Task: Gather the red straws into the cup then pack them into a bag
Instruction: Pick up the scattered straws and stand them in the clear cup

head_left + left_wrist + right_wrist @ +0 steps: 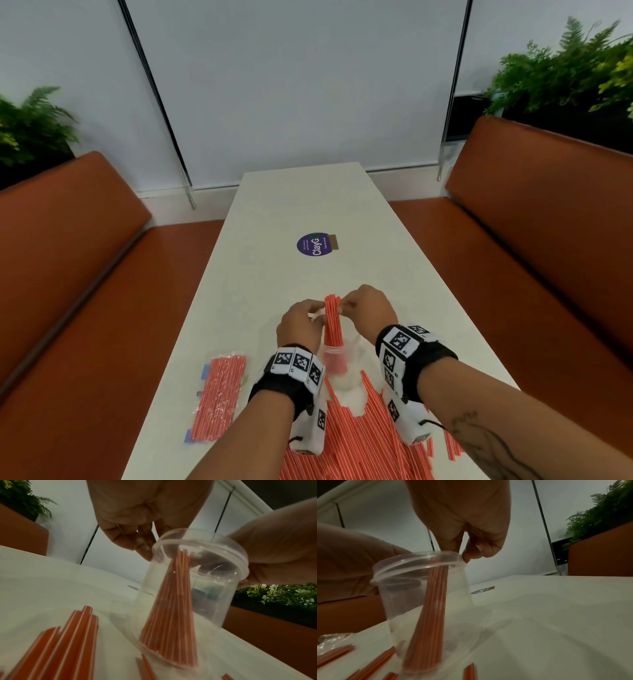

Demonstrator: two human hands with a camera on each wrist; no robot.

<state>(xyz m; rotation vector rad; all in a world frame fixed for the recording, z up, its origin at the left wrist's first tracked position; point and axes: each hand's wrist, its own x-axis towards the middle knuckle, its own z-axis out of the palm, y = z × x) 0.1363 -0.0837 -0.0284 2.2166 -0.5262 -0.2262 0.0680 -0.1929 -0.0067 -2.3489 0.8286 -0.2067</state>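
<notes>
A bundle of red straws (332, 322) stands upright in a clear plastic cup (337, 356) on the white table (291, 205). My left hand (317, 311) and right hand (342, 305) meet at the top of the bundle, fingers curled and pinching it from either side. The straw tips poke out above the fingers. In the left wrist view the straws (169, 608) fan out inside the cup (197, 588), below the curled fingers (137, 545). The right wrist view shows the right fingers (471, 551) just above the cup rim (419, 557). Several loose red straws (359, 438) lie in a heap near me.
A clear bag filled with red straws (219, 397) lies flat to the left of my left wrist. A purple round sticker (313, 245) sits mid-table. Orange benches (68, 274) flank the table on both sides, with plants (565, 68) behind them.
</notes>
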